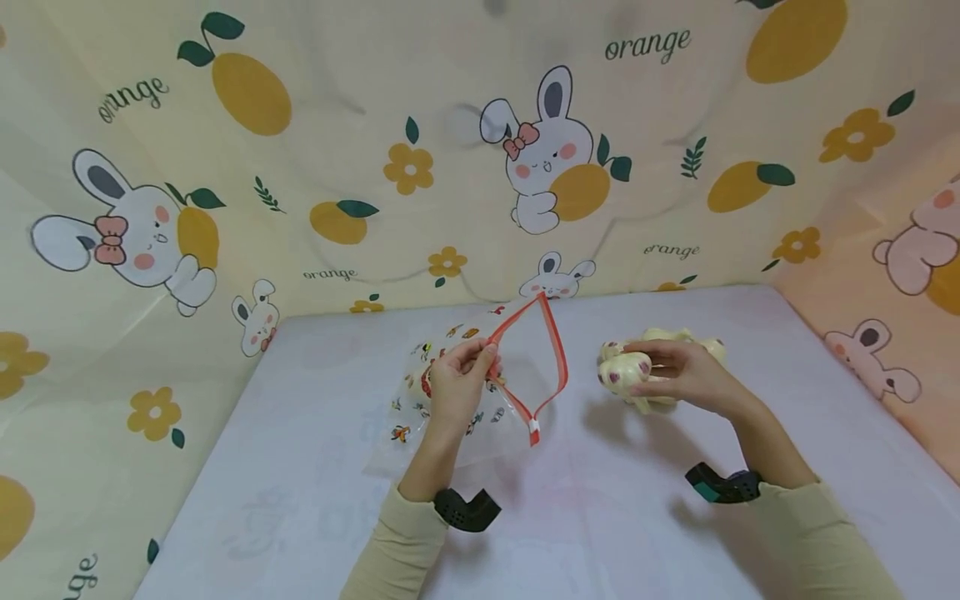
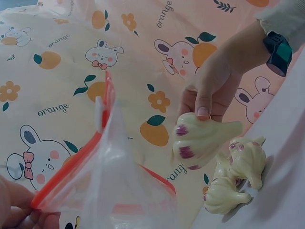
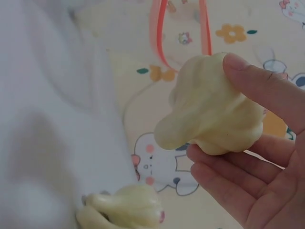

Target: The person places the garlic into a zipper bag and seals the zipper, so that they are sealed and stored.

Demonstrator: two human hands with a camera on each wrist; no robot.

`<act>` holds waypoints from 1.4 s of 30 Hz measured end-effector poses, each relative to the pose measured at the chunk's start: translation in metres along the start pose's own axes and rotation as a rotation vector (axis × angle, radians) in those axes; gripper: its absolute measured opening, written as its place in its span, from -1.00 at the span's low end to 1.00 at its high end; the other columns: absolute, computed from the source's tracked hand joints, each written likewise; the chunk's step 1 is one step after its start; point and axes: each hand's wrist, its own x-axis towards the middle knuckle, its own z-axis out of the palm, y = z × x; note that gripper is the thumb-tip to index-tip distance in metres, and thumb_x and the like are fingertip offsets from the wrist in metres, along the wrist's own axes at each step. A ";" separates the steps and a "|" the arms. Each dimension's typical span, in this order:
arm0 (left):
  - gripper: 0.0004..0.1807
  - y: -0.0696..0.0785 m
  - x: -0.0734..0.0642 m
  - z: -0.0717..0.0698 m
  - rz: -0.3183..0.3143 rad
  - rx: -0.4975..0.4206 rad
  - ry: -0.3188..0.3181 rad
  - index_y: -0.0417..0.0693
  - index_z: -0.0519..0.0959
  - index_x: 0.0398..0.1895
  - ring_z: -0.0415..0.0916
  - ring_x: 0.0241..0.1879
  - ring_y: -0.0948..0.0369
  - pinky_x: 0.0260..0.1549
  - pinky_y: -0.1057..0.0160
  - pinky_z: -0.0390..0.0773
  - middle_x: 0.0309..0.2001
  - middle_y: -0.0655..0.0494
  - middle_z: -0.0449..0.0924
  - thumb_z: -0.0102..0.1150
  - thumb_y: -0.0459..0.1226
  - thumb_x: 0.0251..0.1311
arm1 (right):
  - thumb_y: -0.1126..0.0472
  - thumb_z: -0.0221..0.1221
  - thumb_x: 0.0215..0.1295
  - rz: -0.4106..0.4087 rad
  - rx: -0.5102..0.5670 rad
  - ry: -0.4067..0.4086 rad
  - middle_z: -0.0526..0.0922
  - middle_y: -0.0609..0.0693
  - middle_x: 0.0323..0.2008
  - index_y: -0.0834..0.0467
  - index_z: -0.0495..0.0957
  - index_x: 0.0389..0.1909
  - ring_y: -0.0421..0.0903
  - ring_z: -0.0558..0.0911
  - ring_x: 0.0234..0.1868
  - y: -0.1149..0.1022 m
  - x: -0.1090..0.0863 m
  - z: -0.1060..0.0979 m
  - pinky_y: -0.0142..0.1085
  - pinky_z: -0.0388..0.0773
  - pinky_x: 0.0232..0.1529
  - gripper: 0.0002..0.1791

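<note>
A: Your left hand [image 1: 457, 383] pinches the bag [image 1: 487, 425] at the left edge of its mouth. The red zip strip [image 1: 564, 367] gapes into a diamond, with the slider [image 1: 534, 426] at the bag's near corner.

B: A useful opening, I'd say, but the bag's right edge has no finger on it. Hold that pinch steady, or the thin plastic may fold inward.

A: Your right hand [image 1: 686, 375] is clasped on one garlic bulb [image 1: 626, 374], thumb against fingers. The bulb is raised, to the right of the bag and apart from it.

B: Its round end faces the bag and its stalk points away, so that end should probably lead. Shift your fingers toward the stalk; knuckles could catch the strip.

A: The other bulbs [image 2: 248, 160] cluster right of the bag, near your right hand. Clear them first.

B: Then aim for the bag's widest gap, and release only past the strip.
</note>
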 end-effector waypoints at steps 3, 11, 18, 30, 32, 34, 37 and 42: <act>-0.81 -0.001 0.000 0.000 0.002 -0.001 -0.007 -0.32 0.65 -0.19 0.50 -0.53 0.45 -0.46 0.57 0.54 -0.41 -0.06 0.67 0.19 -0.34 0.25 | 0.23 0.40 0.07 -0.009 -0.012 0.010 0.53 0.28 0.16 0.31 0.47 0.18 -0.56 0.56 -0.14 0.000 0.003 0.004 -0.61 0.56 -0.13 -0.38; -0.80 0.000 0.000 0.000 -0.007 -0.005 -0.010 -0.33 0.64 -0.18 0.51 -0.52 0.43 -0.45 0.57 0.54 -0.43 -0.01 0.65 0.19 -0.33 0.26 | 0.26 0.40 0.05 -0.047 0.042 0.043 0.59 -0.06 0.04 0.31 0.48 0.16 -0.54 0.60 -0.13 -0.008 0.009 0.013 -0.58 0.58 -0.11 -0.39; -0.80 -0.001 -0.002 0.000 0.003 -0.005 -0.011 -0.33 0.64 -0.19 0.51 -0.51 0.44 -0.45 0.57 0.54 -0.43 -0.02 0.66 0.19 -0.32 0.26 | 0.26 0.39 0.07 -0.034 0.042 0.047 0.54 0.33 0.14 0.32 0.45 0.19 -0.53 0.59 -0.18 -0.022 0.013 0.022 -0.57 0.58 -0.13 -0.37; -0.81 -0.001 -0.002 -0.001 0.021 -0.020 -0.012 -0.34 0.64 -0.19 0.52 -0.52 0.45 -0.44 0.57 0.55 -0.43 -0.05 0.66 0.19 -0.34 0.25 | 0.31 0.36 0.10 -0.065 0.151 0.057 0.52 0.36 0.18 0.36 0.43 0.20 -0.55 0.59 -0.10 -0.037 0.024 0.034 -0.59 0.56 -0.06 -0.38; -0.80 0.000 -0.002 0.000 0.018 -0.021 -0.006 -0.35 0.64 -0.19 0.52 -0.52 0.45 -0.45 0.57 0.55 -0.44 -0.02 0.66 0.19 -0.34 0.25 | 0.31 0.36 0.10 -0.067 0.156 0.060 0.52 0.35 0.19 0.36 0.43 0.20 -0.55 0.59 -0.10 -0.039 0.025 0.035 -0.61 0.56 -0.06 -0.38; -0.80 0.001 -0.002 0.000 0.011 -0.020 0.000 -0.34 0.64 -0.19 0.52 -0.53 0.45 -0.46 0.57 0.55 -0.45 0.01 0.66 0.20 -0.34 0.25 | 0.31 0.36 0.11 -0.068 0.160 0.063 0.51 0.35 0.19 0.35 0.43 0.21 -0.55 0.59 -0.10 -0.040 0.027 0.036 -0.61 0.56 -0.06 -0.38; -0.81 0.001 -0.002 0.000 0.003 -0.019 0.006 -0.34 0.64 -0.20 0.52 -0.52 0.44 -0.45 0.57 0.55 -0.45 0.01 0.65 0.20 -0.34 0.24 | 0.30 0.36 0.11 -0.068 0.171 0.073 0.52 0.35 0.19 0.34 0.43 0.21 -0.54 0.61 -0.11 -0.042 0.028 0.038 -0.59 0.57 -0.07 -0.38; -0.81 0.000 -0.001 0.000 0.004 -0.011 0.005 -0.32 0.65 -0.19 0.53 -0.52 0.44 -0.44 0.57 0.56 -0.42 -0.06 0.67 0.21 -0.33 0.24 | 0.32 0.37 0.09 -0.065 0.190 0.091 0.53 0.32 0.17 0.33 0.44 0.21 -0.51 0.62 -0.12 -0.045 0.031 0.042 -0.56 0.59 -0.06 -0.38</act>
